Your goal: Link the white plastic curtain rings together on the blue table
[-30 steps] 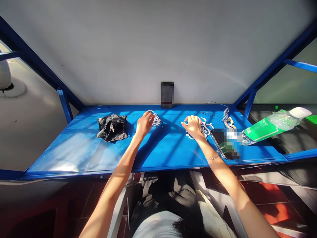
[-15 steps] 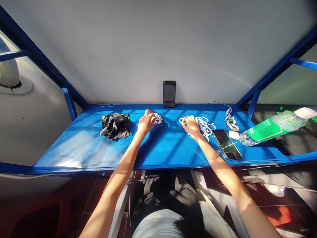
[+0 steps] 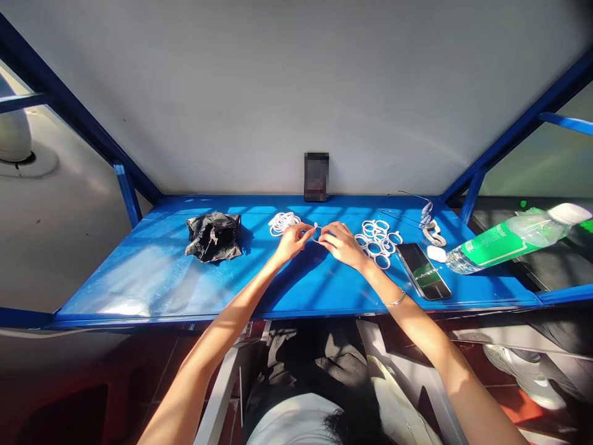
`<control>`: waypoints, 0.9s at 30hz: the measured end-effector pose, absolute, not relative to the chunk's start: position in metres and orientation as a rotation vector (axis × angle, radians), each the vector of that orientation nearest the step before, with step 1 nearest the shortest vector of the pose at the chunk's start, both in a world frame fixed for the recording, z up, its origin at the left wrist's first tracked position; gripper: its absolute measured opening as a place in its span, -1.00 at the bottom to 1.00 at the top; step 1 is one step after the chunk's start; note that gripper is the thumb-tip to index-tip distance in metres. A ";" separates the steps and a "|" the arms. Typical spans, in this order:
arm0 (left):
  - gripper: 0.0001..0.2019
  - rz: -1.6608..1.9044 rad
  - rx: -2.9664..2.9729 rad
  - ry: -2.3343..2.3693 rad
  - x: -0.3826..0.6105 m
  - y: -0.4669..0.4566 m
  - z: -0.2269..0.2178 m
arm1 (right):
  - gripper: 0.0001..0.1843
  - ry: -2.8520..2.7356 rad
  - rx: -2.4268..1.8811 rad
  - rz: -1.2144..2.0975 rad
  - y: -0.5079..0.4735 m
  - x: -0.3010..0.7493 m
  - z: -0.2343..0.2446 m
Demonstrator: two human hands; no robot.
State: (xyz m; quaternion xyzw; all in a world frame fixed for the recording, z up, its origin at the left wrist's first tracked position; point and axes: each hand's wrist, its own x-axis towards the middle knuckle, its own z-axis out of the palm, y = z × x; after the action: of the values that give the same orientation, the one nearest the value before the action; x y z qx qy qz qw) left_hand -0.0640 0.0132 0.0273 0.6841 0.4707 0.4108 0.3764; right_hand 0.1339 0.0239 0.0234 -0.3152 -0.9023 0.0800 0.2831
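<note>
Both hands meet over the middle of the blue surface (image 3: pixel 306 290). The left hand (image 3: pixel 291 242) and the right hand (image 3: pixel 343 245) each close their grip, thumb against fingertips, on one small white ring (image 3: pixel 316 227), which is held between them just above the surface. The ring is so small that I cannot tell how much of it each grip covers. A thin bracelet (image 3: pixel 397 301) sits on the right wrist.

Just behind the left hand lies a tight stack (image 3: pixel 283 222) of the same white rings. To the right of the right hand, close by its knuckles, loose rings (image 3: pixel 380 238) are spread flat, some of them touching each other.

Farther right a phone (image 3: pixel 424 270) lies face up, near the front edge. A small white case (image 3: pixel 436 253) lies just beside its far corner. Beyond the case a clear bottle (image 3: pixel 504 238) with a green label lies on its side, its cap pointing off the right end of the surface. Behind the loose rings lie a few pale clips (image 3: pixel 433 233).

To the left, well apart from the hands, sits a crumpled black bag (image 3: pixel 213 236). A dark block (image 3: pixel 316 177) stands upright at the back, against the grey wall (image 3: pixel 278 93), straight behind the ring.
</note>
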 end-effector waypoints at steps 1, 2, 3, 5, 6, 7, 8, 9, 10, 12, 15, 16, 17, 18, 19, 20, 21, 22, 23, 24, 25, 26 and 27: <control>-0.58 1.047 1.687 1.177 -0.063 0.013 0.027 | -0.79 -2.419 -0.837 0.226 0.023 0.133 0.022; -0.58 1.040 1.629 1.151 -0.062 0.013 0.027 | -0.80 -2.408 -0.838 0.237 0.022 0.132 0.022; -0.58 1.033 1.577 1.123 -0.062 0.013 0.027 | -0.82 -2.381 -0.843 0.250 0.022 0.132 0.021; -0.59 1.019 1.494 1.066 -0.062 0.013 0.028 | -0.84 -2.273 -0.867 0.301 0.020 0.131 0.022; -0.59 1.006 1.466 1.039 -0.062 0.013 0.029 | -0.81 -2.201 -0.889 0.345 0.020 0.130 0.022; -0.59 0.990 1.450 1.015 -0.062 0.013 0.029 | -0.77 -2.129 -0.914 0.403 0.019 0.129 0.023; -0.59 0.971 1.443 0.996 -0.061 0.012 0.030 | -0.74 -2.065 -0.939 0.474 0.019 0.129 0.023; -0.59 0.953 1.444 0.978 -0.061 0.012 0.030 | -0.73 -2.016 -0.962 0.557 0.019 0.128 0.024; -0.58 0.936 1.447 0.963 -0.060 0.012 0.029 | -0.74 -1.978 -0.979 0.654 0.019 0.128 0.024; -0.56 0.911 1.456 0.927 -0.059 0.011 0.029 | -0.75 -1.917 -0.986 0.879 0.020 0.127 0.023; -0.51 0.888 1.444 0.874 -0.057 0.009 0.027 | -0.68 -1.824 -0.944 1.233 0.022 0.126 0.022; -0.50 0.880 1.426 0.858 -0.056 0.008 0.027 | -0.65 -1.795 -0.923 1.331 0.023 0.126 0.022; -0.49 0.870 1.400 0.841 -0.056 0.007 0.027 | -0.62 -1.768 -0.900 1.415 0.023 0.126 0.022; -0.49 0.857 1.370 0.821 -0.055 0.006 0.027 | -0.60 -1.743 -0.875 1.490 0.023 0.126 0.023; -0.48 0.847 1.336 0.799 -0.054 0.006 0.026 | -0.59 -1.721 -0.849 1.557 0.022 0.127 0.024; -0.49 0.838 1.302 0.773 -0.053 0.005 0.026 | -0.57 -1.699 -0.822 1.618 0.022 0.127 0.025; -0.49 0.832 1.270 0.744 -0.052 0.004 0.025 | -0.57 -1.676 -0.795 1.677 0.022 0.127 0.026; -0.49 0.833 1.240 0.712 -0.051 0.004 0.025 | -0.56 -1.651 -0.767 1.735 0.021 0.127 0.027; -0.49 0.837 1.213 0.678 -0.050 0.004 0.024 | -0.55 -1.624 -0.740 1.787 0.021 0.127 0.028; -0.50 0.843 1.191 0.643 -0.049 0.004 0.024 | -0.55 -1.591 -0.712 1.830 0.020 0.127 0.028; -0.50 0.850 1.177 0.609 -0.048 0.004 0.023 | -0.54 -1.550 -0.683 1.862 0.020 0.127 0.028; -0.51 0.855 1.170 0.579 -0.047 0.004 0.022 | -0.53 -1.509 -0.656 1.886 0.020 0.127 0.028; -0.52 0.861 1.167 0.554 -0.046 0.004 0.022 | -0.53 -1.473 -0.634 1.906 0.019 0.127 0.027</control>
State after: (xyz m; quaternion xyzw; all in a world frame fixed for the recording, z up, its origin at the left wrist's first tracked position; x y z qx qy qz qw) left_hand -0.0464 0.0040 0.0218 0.5266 0.2501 0.3886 0.7135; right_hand 0.1267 0.0194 0.0268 -0.2411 -0.5601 0.7252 0.3196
